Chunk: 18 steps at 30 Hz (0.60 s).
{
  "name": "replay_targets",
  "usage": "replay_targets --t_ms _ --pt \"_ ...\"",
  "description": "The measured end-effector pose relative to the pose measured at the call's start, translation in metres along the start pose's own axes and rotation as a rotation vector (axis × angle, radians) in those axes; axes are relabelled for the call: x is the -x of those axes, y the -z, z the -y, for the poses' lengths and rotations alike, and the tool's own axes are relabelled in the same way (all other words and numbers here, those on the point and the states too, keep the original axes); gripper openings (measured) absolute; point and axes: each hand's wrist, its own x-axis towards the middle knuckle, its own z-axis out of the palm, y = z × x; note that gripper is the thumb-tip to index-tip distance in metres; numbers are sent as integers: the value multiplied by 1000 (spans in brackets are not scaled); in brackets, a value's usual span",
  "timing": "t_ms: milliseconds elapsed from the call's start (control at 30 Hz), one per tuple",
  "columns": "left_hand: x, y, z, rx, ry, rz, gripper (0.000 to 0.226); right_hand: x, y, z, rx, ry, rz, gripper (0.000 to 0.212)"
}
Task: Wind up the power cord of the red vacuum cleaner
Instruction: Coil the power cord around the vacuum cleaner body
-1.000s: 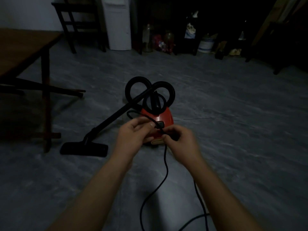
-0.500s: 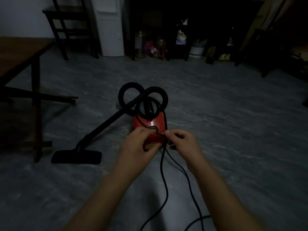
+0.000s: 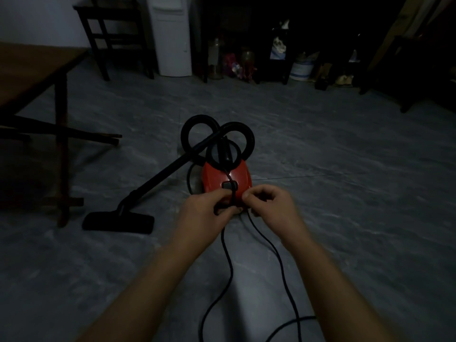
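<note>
While light is dim, cord: thin black power cord (image 3: 228, 262), two strands trailing toward 6 o'clock.
Vacuum: red rounded vacuum cleaner (image 3: 225, 178).
Left hand (image 3: 206, 213): pinching cord.
Right hand (image 3: 269, 208): pinching cord.

a single head-worn, wide-angle view looks forward and down from a person's eye level. both forearms reach in from the bottom edge, close to the lens. the grey floor (image 3: 345, 193) fills the middle distance, and dim furniture lines the far wall along the top edge.
</note>
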Motion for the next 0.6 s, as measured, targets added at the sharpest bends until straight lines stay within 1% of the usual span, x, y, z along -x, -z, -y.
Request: replay_targets --t_ms 67,167,233,300,400,467,533,600 --pt "-1 -2 4 112 106 0 29 1 0 2 -25 13 -12 16" --pt "-6 -3 8 146 238 -17 31 0 1 2 -91 5 -19 34" --pt "-8 0 6 246 295 -24 30 -1 -1 0 -120 -16 -15 39" --pt "-9 5 3 381 341 -27 36 -1 -2 -2 -118 -22 -5 36" --pt "-11 13 -1 620 495 -11 29 -2 -3 -6 -70 -13 4 26" --pt "-13 17 -2 740 574 -4 27 -4 -4 -7 -48 -6 7 24" --pt "-14 20 -1 816 619 12 26 -6 -7 -9 -28 1 5 24" --pt "-14 23 -2 832 637 48 27 -7 -11 -12 2 22 0 26"
